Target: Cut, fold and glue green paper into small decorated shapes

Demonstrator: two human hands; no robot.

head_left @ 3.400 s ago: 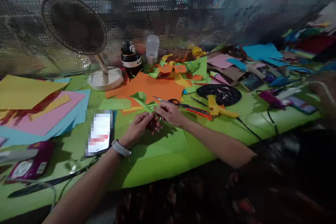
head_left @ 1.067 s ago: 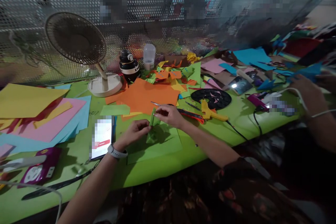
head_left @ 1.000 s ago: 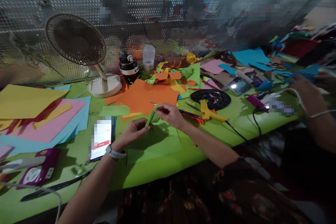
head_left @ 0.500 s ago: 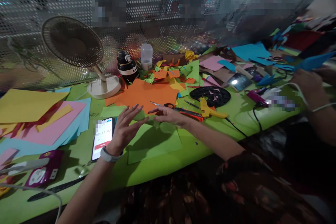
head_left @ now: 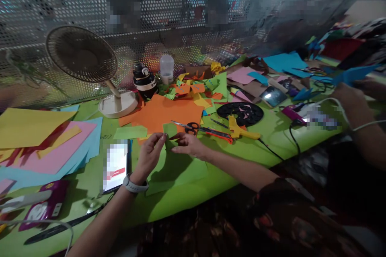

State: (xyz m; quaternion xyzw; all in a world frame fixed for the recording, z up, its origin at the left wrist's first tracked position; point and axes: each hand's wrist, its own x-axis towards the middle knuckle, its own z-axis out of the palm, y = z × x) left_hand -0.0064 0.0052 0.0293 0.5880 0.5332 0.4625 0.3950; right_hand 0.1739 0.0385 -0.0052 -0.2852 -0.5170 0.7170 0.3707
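My left hand, with a pale watch on its wrist, pinches a small green paper piece between thumb and fingertips. Close to the right side of that piece is my right hand, its fingers bent and thumb apart; whether the fingertips touch the paper I cannot tell. Beneath both hands lies a larger green sheet. Dark-handled scissors rest just beyond my right hand, beside an orange-and-black cutter. An orange sheet spreads behind.
A phone lies left of my left hand, near stacked coloured paper. A fan and a black bottle stand behind. A yellow glue gun and black palette lie right. Another person's hand is at far right.
My left hand has gone from spread fingers to a pinch on the small green piece, which is now raised. My right hand's fingers have curled in beside it. The view has shifted slightly.
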